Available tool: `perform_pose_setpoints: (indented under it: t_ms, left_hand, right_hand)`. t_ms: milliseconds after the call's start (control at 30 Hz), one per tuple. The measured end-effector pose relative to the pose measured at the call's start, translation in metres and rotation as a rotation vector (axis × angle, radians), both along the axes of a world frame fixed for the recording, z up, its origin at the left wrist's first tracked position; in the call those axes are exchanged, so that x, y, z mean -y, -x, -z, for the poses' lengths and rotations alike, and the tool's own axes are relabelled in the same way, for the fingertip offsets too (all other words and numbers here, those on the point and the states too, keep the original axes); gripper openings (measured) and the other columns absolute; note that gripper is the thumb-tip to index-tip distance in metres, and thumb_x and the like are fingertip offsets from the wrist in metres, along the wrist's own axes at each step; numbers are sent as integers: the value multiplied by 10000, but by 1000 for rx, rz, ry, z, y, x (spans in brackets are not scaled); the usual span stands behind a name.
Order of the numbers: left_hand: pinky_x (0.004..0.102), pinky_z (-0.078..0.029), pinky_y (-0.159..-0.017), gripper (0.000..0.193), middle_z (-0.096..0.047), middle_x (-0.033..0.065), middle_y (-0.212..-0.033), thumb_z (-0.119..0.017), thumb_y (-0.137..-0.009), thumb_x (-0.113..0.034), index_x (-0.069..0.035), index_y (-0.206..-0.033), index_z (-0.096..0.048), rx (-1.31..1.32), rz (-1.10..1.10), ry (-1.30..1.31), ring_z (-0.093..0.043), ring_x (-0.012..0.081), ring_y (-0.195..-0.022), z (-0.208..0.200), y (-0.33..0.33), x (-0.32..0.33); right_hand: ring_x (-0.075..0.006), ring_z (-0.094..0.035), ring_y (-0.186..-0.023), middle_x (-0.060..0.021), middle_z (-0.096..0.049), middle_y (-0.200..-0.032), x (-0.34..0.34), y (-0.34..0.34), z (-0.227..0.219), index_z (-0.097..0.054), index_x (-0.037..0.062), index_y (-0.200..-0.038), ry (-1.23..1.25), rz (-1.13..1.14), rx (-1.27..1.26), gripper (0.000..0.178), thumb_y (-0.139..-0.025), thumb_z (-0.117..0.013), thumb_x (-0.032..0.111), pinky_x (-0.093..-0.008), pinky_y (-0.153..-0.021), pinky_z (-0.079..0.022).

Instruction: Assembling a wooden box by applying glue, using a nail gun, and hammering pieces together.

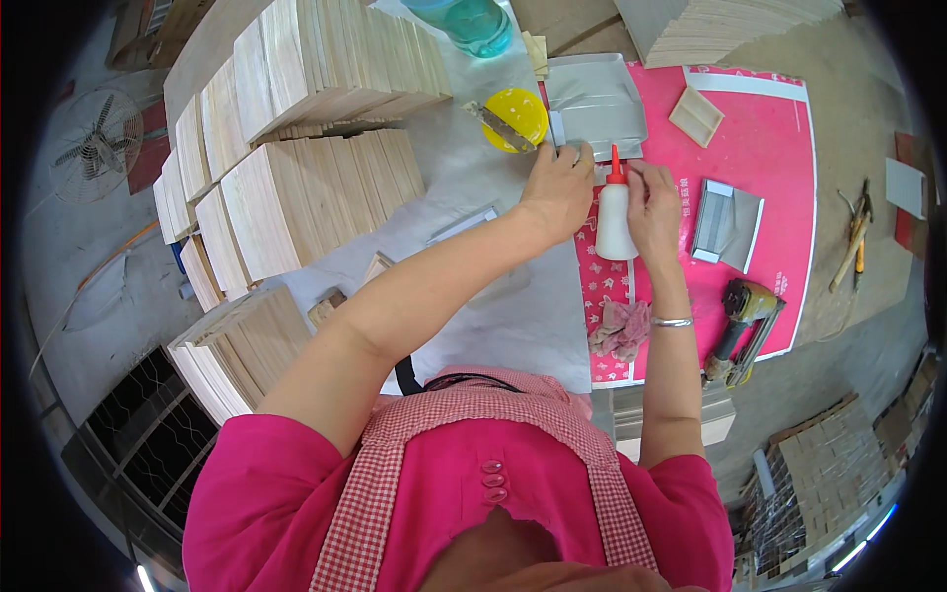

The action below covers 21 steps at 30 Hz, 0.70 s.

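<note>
My left hand reaches to the near edge of a shallow grey tray-like piece. Its fingers are bent together beside a narrow pale strip, and what lies between their tips is hidden. My right hand has curled fingers close to the tray's near right corner. Between the two hands is a white squeeze bottle with a red pointed nozzle, right beside my right thumb. Whether that hand touches the bottle I cannot tell. Left of the tray, a flat scraper blade lies across a round yellow container.
Stacks of pale wooden boards fill the left side. A teal bottle stands at the back. On the pink sheet are a small wooden tray, a grey metal-looking piece, a nail gun and a crumpled pink cloth.
</note>
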<state>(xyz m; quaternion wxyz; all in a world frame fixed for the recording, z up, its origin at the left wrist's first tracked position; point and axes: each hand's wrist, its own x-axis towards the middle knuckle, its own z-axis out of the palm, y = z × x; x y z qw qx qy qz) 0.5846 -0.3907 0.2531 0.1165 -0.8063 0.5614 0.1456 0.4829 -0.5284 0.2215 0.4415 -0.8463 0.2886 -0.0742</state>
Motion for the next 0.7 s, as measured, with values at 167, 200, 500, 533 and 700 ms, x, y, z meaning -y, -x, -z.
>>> perform_pose_setpoints:
  t_ms: [167, 200, 500, 533, 700]
  left_hand:
    - [457, -385, -957, 418, -484, 175, -1374, -515, -876, -159, 24, -1244, -594, -24, -20, 52, -512, 285, -1135, 4, 1, 0]
    - [447, -391, -945, 414, -494, 179, -1362, -518, -872, -150, 26, -1238, -596, -16, -21, 45, -512, 284, -1133, 4, 2, 0]
    - [395, -412, -869, 320, -592, 166, -1179, -628, -788, -79, 20, -1093, -635, -292, -219, 256, -522, 288, -1094, -9, 11, 5]
    - [393, -412, -860, 307, -596, 162, -1163, -642, -783, -84, 13, -1074, -639, -282, -227, 289, -525, 290, -1085, -8, 12, 3]
    - [394, -417, -857, 273, -608, 148, -1123, -673, -787, -118, -17, -1040, -656, -308, -251, 344, -534, 292, -1064, -10, 7, 0]
  right_hand:
    - [-367, -641, -864, -188, -629, -973, 18, -21, 3, -630, -2, -1024, 102, 10, 32, 230, -886, -636, 182, -436, -732, -514]
    - [-365, -641, -861, -183, -632, -972, 20, -26, 3, -632, 5, -996, 115, 29, -7, 219, -881, -639, 191, -439, -726, -513]
    - [-379, -647, -771, -176, -650, -851, 28, -53, 23, -592, 34, -912, 281, 182, -268, 251, -880, -630, 280, -462, -667, -509]
    - [-386, -646, -756, -177, -652, -832, 31, -50, 27, -588, 31, -905, 308, 232, -240, 247, -888, -621, 276, -467, -660, -505]
    - [-380, -639, -688, -189, -645, -770, 47, -33, 22, -575, 10, -889, 299, 328, -123, 219, -918, -592, 227, -459, -626, -487]
